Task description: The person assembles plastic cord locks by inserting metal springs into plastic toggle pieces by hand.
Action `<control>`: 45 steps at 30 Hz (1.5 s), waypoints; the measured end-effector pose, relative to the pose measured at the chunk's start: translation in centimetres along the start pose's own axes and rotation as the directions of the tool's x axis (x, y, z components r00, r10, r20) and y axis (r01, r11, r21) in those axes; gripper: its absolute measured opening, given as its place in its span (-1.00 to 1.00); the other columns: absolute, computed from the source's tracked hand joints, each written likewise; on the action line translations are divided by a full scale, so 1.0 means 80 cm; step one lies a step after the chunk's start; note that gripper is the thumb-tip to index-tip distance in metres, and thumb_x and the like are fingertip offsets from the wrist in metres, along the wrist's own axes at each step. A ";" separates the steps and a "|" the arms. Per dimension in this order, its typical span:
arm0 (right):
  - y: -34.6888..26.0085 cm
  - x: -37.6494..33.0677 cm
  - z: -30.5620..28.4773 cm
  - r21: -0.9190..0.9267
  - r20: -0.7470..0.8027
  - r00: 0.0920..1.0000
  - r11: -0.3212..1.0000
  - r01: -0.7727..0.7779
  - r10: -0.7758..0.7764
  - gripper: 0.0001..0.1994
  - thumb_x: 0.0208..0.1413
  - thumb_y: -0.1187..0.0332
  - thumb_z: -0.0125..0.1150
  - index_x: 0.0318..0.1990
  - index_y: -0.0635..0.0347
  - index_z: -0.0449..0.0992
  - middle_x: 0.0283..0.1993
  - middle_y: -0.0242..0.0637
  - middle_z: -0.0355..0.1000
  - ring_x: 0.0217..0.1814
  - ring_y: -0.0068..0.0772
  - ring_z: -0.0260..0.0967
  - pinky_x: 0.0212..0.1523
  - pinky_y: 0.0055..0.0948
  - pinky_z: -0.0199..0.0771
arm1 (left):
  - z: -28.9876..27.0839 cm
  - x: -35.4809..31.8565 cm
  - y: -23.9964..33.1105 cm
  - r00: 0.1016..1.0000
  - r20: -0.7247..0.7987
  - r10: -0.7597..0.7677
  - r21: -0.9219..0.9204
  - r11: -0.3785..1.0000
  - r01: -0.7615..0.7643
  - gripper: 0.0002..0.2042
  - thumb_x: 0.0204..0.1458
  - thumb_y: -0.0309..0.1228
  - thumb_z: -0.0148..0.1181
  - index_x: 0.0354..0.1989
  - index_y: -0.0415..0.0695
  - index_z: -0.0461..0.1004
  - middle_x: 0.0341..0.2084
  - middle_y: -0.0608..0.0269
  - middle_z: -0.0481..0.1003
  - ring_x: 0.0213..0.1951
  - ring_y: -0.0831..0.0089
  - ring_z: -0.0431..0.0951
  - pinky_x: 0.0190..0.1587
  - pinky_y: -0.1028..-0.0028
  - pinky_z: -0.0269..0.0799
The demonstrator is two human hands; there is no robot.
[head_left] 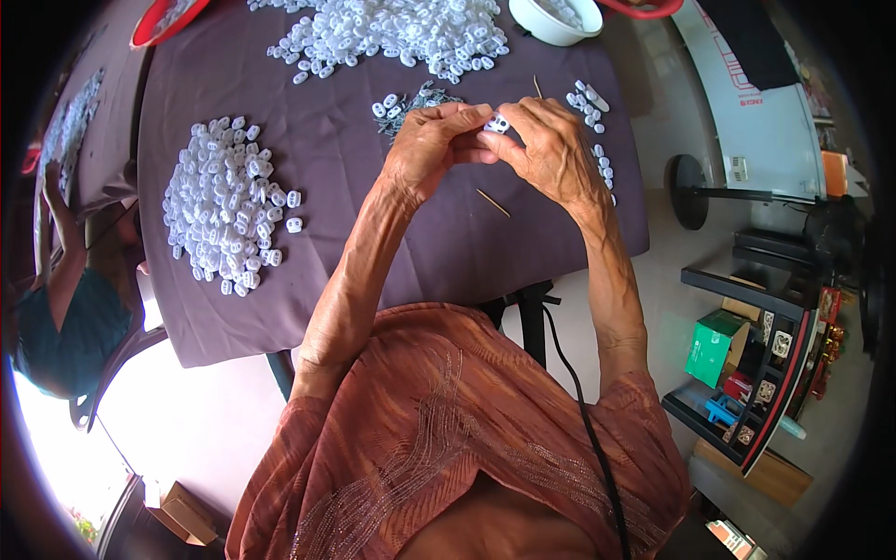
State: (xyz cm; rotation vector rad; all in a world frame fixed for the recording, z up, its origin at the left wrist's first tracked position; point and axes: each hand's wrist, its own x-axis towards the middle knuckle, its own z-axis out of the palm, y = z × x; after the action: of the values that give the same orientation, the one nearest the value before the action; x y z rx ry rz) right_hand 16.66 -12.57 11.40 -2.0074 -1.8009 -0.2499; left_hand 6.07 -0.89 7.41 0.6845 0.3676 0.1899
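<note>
My left hand (427, 145) and my right hand (551, 149) meet above the far middle of the table. Between their fingertips sits a small white plastic piece with dark holes (498, 123), pinched from both sides. Just behind my left hand lies a heap of small dark grey parts (429, 96), with a few white pieces at its left edge. A thin wooden stick (493, 203) rests on the cloth below my hands. To the right of my right hand, several white pieces (590, 105) form a loose row near the table's edge.
A brown cloth covers the table (327, 271). White pieces fill a left pile (222, 210) and a bigger far pile (392, 37). A white bowl (557, 35) and a red basin (149, 28) stand at the back. Another person (70, 317) sits left; a shelf rack (737, 373) stands right.
</note>
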 end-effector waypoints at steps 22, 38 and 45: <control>0.015 -0.008 0.014 0.053 0.002 0.997 0.996 0.076 -0.076 -0.79 -0.24 0.41 0.26 -0.48 0.30 0.37 -0.58 -0.23 0.27 -0.51 -0.23 0.28 -0.50 -0.34 0.30 | -0.005 0.008 -0.014 0.999 -0.021 0.034 0.093 0.995 -0.032 -0.85 -0.05 -0.45 0.11 -0.43 -0.32 0.46 -0.55 0.12 0.48 -0.51 0.44 0.49 -0.38 0.53 0.47; 0.028 -0.009 0.022 0.108 0.041 0.991 0.987 0.119 -0.124 -0.81 -0.23 0.42 0.25 -0.51 0.30 0.36 -0.60 -0.23 0.27 -0.55 -0.24 0.26 -0.54 -0.36 0.28 | -0.012 0.011 -0.020 1.000 -0.022 0.022 0.181 0.983 -0.018 -0.83 -0.03 -0.43 0.10 -0.37 -0.31 0.45 -0.51 0.15 0.47 -0.46 0.41 0.49 -0.32 0.47 0.46; 0.013 -0.004 0.013 0.211 0.070 0.997 0.977 -0.029 0.015 -0.79 -0.16 0.37 0.24 -0.40 0.31 0.42 -0.51 -0.22 0.37 -0.46 -0.29 0.34 -0.47 -0.41 0.33 | -0.019 0.013 -0.017 0.998 -0.044 0.049 0.125 0.991 -0.043 -0.83 -0.05 -0.45 0.12 -0.39 -0.34 0.45 -0.52 0.11 0.48 -0.50 0.40 0.51 -0.40 0.52 0.48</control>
State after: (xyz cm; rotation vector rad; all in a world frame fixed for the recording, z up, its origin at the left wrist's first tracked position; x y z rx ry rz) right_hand 17.50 -12.50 10.16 -1.9047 -1.7632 0.0181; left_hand 6.49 -0.77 5.17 0.8129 0.4115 0.2286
